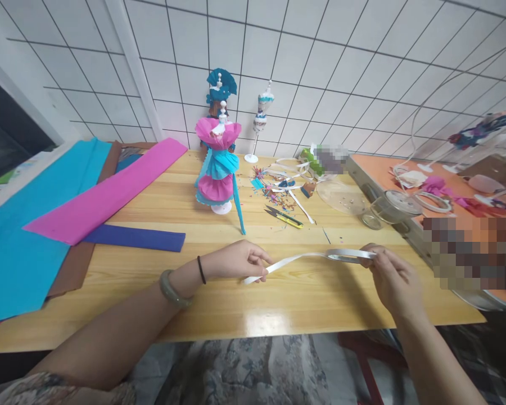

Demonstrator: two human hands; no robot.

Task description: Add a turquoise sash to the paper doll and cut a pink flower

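Note:
Above the front of the wooden table, my right hand [394, 278] grips a roll of white double-sided tape [349, 256] by its right side. A strip pulled from the roll runs left to my left hand [240, 263], which pinches it near its loose end between thumb and fingers. The strip hangs in a slight curve between the hands. Beyond them stands a small dress form [221, 160] in pink and light blue crepe paper, with a narrow blue paper strip hanging down its right side. Yellow-handled thread snips [284, 216] lie behind the tape.
Folded crepe paper in light blue [46, 202], pink [118, 191] and dark blue [143, 237] covers the table's left. Paper scraps [278, 188] lie near the tiled wall. Two more dress forms stand behind. A clear jar [398, 205] sits right, by an orange-topped table [371, 169].

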